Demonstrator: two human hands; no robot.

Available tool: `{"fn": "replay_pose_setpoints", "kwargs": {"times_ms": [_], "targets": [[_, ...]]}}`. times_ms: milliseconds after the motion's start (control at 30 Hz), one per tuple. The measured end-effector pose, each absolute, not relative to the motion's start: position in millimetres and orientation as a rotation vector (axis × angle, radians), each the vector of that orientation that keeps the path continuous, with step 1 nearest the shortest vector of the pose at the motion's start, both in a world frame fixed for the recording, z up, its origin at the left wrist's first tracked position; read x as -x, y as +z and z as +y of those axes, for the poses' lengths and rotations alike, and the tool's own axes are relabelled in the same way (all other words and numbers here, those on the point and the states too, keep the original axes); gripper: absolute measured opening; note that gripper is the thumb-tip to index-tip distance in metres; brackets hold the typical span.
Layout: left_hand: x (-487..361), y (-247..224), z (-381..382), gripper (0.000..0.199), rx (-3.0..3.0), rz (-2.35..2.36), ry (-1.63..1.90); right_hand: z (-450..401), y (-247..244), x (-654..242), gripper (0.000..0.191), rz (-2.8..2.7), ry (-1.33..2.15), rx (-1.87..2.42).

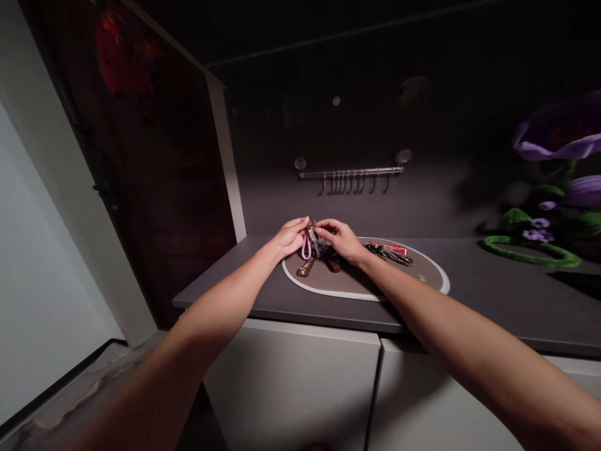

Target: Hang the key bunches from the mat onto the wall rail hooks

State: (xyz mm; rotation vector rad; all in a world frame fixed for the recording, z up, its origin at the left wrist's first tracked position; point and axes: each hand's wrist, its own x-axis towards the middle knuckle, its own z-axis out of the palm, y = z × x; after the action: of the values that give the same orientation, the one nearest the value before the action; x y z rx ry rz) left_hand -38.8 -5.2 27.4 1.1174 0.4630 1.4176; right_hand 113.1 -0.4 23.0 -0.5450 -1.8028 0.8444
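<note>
Above the left part of an oval mat (357, 289) with a pale rim, both hands meet at a bunch of keys (313, 237). My left hand (292, 237) pinches its top, and a pink strap loop (306, 245) hangs down beside the fingers. With thumb and fingers closed, my right hand (342, 239) grips the keys from the other side. A brown patterned fob (305, 268) and a dark red piece (334, 266) lie on the mat below. Right of my right hand are dark tangled cords (392, 254) and a red packet (398, 249).
A clear rail with several hooks (352, 172) is fixed to the dark back wall. Purple plush flowers with a green ring base (530, 257) stand on the counter (474, 300) at right. White cabinet doors (300, 376) are below; a dark door (154, 188) is at left.
</note>
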Motion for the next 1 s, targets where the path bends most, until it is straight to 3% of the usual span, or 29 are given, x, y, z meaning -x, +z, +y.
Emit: {"fn": "replay_pose_setpoints", "kwargs": {"times_ms": [533, 1000], "targets": [[34, 29, -9, 0.011, -1.110, 0.486, 1.417, 8, 24, -117, 0.025, -1.750, 0.601, 0.593], [35, 26, -9, 0.031, -1.246, 0.573, 1.502, 3, 34, -115, 0.029, -1.671, 0.811, 0.557]]}}
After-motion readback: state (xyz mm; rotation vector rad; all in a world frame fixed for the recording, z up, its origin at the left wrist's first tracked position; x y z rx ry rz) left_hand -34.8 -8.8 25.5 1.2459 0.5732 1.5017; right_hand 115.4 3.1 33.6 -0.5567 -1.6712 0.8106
